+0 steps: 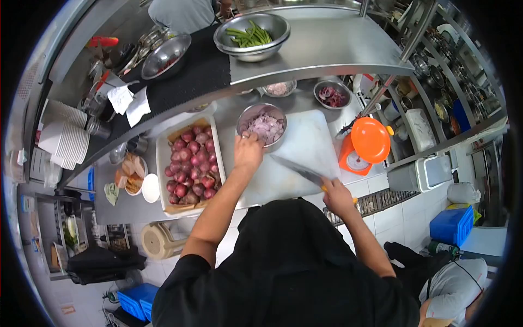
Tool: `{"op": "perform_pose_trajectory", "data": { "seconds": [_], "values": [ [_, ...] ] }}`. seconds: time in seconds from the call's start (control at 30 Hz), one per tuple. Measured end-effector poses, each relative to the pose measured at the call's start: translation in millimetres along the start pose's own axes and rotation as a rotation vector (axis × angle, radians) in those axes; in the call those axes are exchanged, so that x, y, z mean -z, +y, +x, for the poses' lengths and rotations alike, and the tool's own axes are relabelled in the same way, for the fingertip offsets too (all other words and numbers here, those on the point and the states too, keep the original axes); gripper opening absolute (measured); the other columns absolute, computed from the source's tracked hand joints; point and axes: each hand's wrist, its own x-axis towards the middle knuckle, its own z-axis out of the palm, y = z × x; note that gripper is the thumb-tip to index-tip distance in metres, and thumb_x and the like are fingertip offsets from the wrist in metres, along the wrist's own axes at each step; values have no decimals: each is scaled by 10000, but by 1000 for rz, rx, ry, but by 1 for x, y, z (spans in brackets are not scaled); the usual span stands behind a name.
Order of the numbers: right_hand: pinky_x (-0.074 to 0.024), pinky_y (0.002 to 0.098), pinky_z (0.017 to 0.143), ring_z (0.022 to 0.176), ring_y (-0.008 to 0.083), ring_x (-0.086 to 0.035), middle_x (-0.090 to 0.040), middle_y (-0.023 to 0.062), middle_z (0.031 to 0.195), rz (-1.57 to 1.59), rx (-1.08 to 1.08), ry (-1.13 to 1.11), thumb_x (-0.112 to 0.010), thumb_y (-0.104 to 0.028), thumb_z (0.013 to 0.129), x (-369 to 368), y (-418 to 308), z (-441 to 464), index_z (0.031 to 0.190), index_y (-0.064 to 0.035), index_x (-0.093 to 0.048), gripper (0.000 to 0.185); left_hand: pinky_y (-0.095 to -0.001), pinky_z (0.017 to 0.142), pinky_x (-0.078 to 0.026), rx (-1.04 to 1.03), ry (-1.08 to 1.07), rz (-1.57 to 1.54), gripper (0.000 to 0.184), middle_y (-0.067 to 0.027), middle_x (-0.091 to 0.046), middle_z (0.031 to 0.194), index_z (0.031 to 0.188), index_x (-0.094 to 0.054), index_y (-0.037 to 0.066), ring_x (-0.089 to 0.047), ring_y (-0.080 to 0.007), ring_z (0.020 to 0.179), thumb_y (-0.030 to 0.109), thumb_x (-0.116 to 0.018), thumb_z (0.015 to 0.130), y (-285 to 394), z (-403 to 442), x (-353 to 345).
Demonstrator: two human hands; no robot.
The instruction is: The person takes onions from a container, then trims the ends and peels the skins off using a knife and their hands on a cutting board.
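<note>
My left hand has its fingers at the near rim of a metal bowl of chopped onion. The bowl stands at the left edge of the white cutting board. My right hand is closed round the yellow handle of a knife, whose blade lies low over the board and points toward the bowl. To the left, a white tray holds several whole red onions.
An orange scale stands right of the board. Behind are bowls of red onion pieces and pale pieces. Green beans sit in a bowl on the raised shelf. Other people appear at lower right and top.
</note>
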Motion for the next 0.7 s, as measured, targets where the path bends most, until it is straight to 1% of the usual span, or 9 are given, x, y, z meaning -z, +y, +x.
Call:
{"op": "perform_pose_trajectory", "data": {
  "seconds": [0.03,0.07,0.1,0.13,0.2,0.3,0.5,0.63,0.7],
  "values": [
    [-575,546,862,1020,440,-699,-623,188,1142,76,-58,15,-703,-183,875,-2,-9,-8,1424,-113,-550,574,-460,969,-425,-24,39,9,207,-56,-702,1106,970,-828,142,-611,-274,1153,282,-846,818,-15,0,3],
    [-574,548,859,1010,442,-699,-625,190,1145,117,-105,13,-692,-181,882,-6,-15,-14,1413,-113,-556,552,-456,951,-426,-47,71,13,190,-53,-699,1088,946,-827,144,-616,-271,1132,284,-846,819,-28,1,5],
    [-573,549,855,999,444,-700,-627,192,1148,9,-213,-71,-681,-178,889,51,18,-64,1403,-112,-561,531,-456,944,-427,-20,83,-115,188,-47,-700,1083,942,-825,145,-616,-271,1130,283,-848,817,20,-1,-22],
    [-572,551,851,989,446,-700,-629,193,1152,51,-264,-84,-670,-176,896,43,9,-63,1392,-112,-566,511,-456,937,-429,-30,95,-70,185,-41,-700,1079,938,-824,146,-615,-270,1127,281,-849,814,-5,5,-19],
    [-570,546,859,994,444,-698,-637,193,1159,112,-267,-40,-659,-179,908,25,0,-61,1384,-116,-572,487,-460,914,-435,-60,117,1,174,-30,-704,1062,923,-822,152,-629,-276,1108,295,-839,825,-43,20,-11],
    [-570,541,863,1002,437,-698,-655,191,1170,164,-296,17,-658,-208,937,21,-8,-66,1359,-113,-593,438,-453,971,-439,25,22,67,191,-12,-720,1140,986,-828,169,-632,-261,1171,307,-820,855,-65,48,-18],
    [-570,536,842,984,442,-706,-697,199,1152,155,-326,61,-657,-307,1019,23,-24,-52,1367,-85,-592,418,-474,1005,-474,71,112,123,216,-19,-737,1180,1000,-810,165,-644,-273,1187,331,-810,863,-109,84,-42],
    [-573,541,808,958,440,-712,-704,184,1145,148,-287,95,-659,-340,1027,16,-24,-46,1356,-95,-595,415,-489,999,-492,51,122,171,231,-36,-744,1176,1030,-791,154,-659,-311,1176,322,-793,873,-125,83,-56],
    [-576,543,800,947,442,-716,-709,181,1150,143,-261,116,-651,-339,1031,12,-24,-40,1343,-106,-594,393,-511,987,-508,109,62,136,244,-46,-743,1195,1049,-779,150,-661,-328,1186,325,-783,880,-132,81,-60]
  ]
}}
